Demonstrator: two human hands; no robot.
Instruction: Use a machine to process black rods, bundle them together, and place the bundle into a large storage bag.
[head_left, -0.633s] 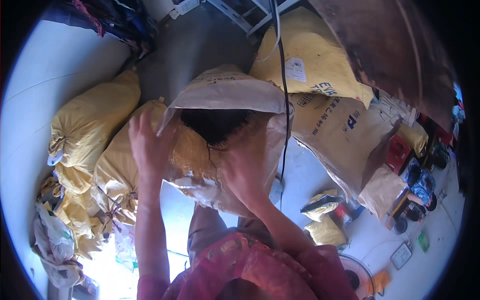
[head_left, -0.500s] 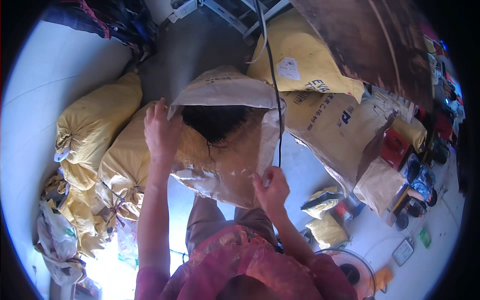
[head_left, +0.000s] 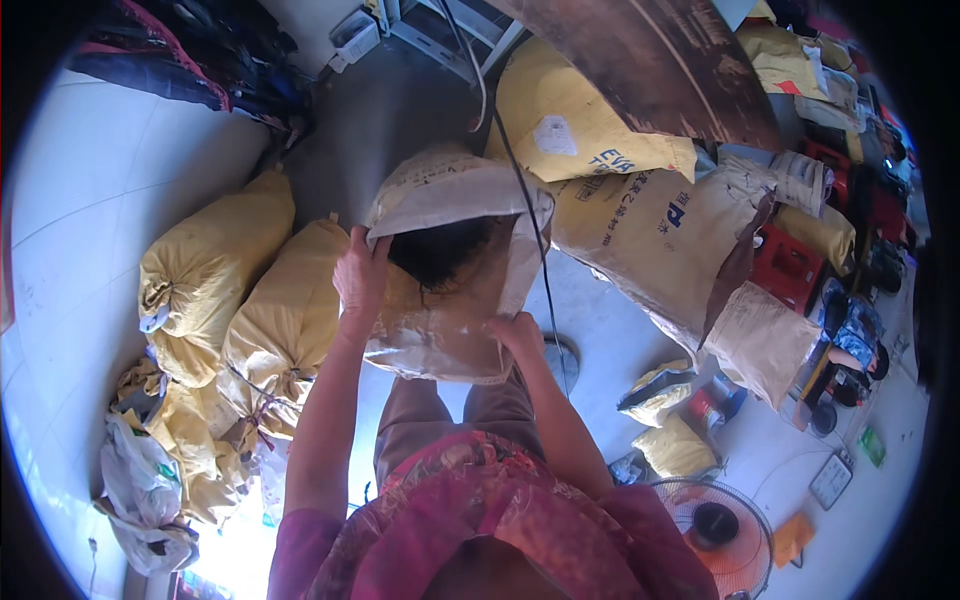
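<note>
In front of my legs stands a large paper sack (head_left: pixel 440 335), its mouth gaping toward me and its pale lining folded out along the far rim. Inside lies a dark, bristly mass (head_left: pixel 435 255) whose kind I cannot make out. My left hand (head_left: pixel 360 275) is closed on the left edge of the sack's mouth. At the near right edge, my right hand (head_left: pixel 518 335) pinches the sack's wall; its fingertips are partly hidden. A black cable (head_left: pixel 522 190) hangs across the sack's right side.
Tied yellow sacks (head_left: pixel 215 250) lie to the left. On the right are another yellow sack (head_left: pixel 560 125), a tan sack (head_left: pixel 650 235) and a brown board (head_left: pixel 660 70) jutting over them. A fan (head_left: pixel 715 530) stands near me at lower right; red crates (head_left: pixel 780 270) are farther right.
My right hand has come down from beside the cable onto the sack's near right edge. My left hand still grips the rim, and the sack's mouth looks narrower. The whole view has shifted slightly.
</note>
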